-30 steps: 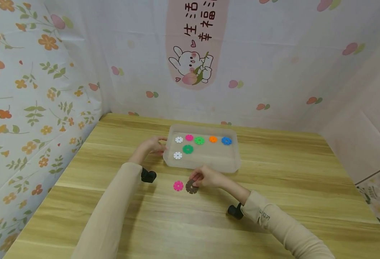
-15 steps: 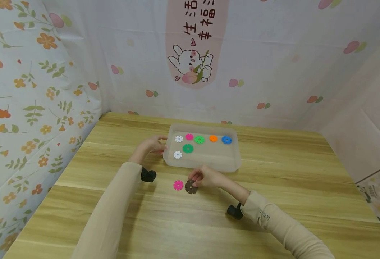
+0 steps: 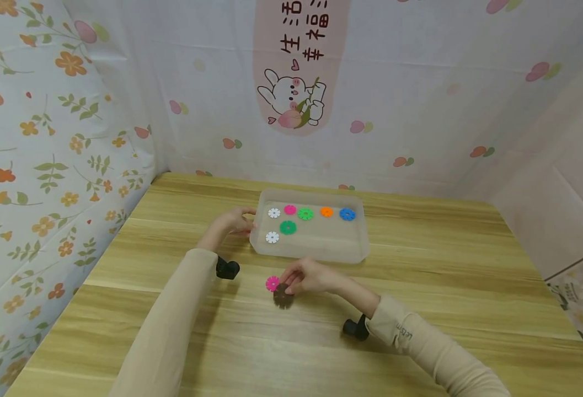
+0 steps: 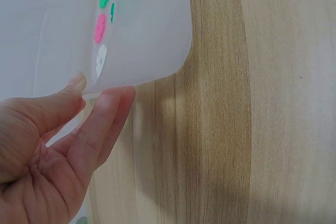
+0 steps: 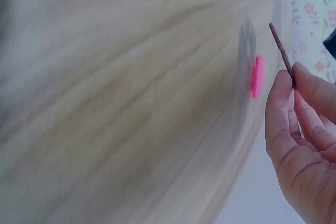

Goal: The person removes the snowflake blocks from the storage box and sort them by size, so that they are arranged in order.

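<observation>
My right hand [image 3: 308, 277] pinches a brown notched plastic disc [image 3: 283, 298] between thumb and fingertips. In the right wrist view the brown disc [image 5: 282, 53] shows edge-on, raised above the table. A pink notched disc [image 3: 272, 283] lies on the table just behind it and overlaps it in the head view. At the left end of the translucent tray [image 3: 311, 258], my left hand [image 3: 233, 221] holds the wall. The left wrist view shows the left thumb at the tray's rim and the fingers against its outside. Inside lie two white discs, a pink, two green, an orange and a blue disc [image 3: 347, 214].
The tray stands on a wood-grain table [image 3: 445, 286] near its back edge. Behind hangs a patterned cloth [image 3: 420, 99] with a cartoon rabbit, and a floral cloth [image 3: 48, 165] covers the left side. A black wrist camera [image 3: 356, 329] sits below the right cuff.
My right hand has moved left and slightly toward me with the brown disc, which now overlaps the pink one in the head view. The left hand and the tray have stayed put.
</observation>
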